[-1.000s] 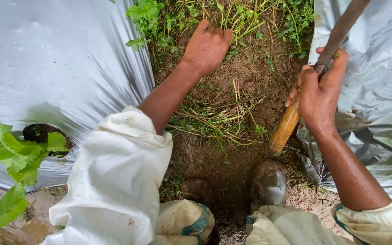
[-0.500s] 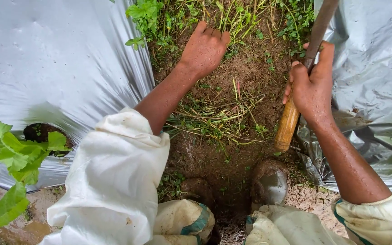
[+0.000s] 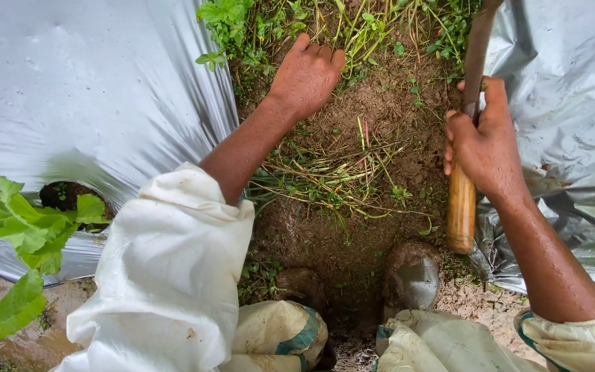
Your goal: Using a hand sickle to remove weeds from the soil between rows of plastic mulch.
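A tool with a wooden handle (image 3: 461, 210) is held upright at the right side of a strip of bare soil (image 3: 373, 131), its upper part rising out of view at the far edge. The right hand (image 3: 482, 141) is closed around the handle. The left hand (image 3: 306, 77) is laid flat on the far soil among green weeds (image 3: 242, 24), fingers spread and holding nothing. Loose cut grass (image 3: 332, 176) lies between the two hands. Silver plastic sheeting (image 3: 84, 89) is spread on both sides of the strip. A leafy plant (image 3: 25, 231) stands at the near left. Muddy boots (image 3: 411, 275) are seen at the near edge.
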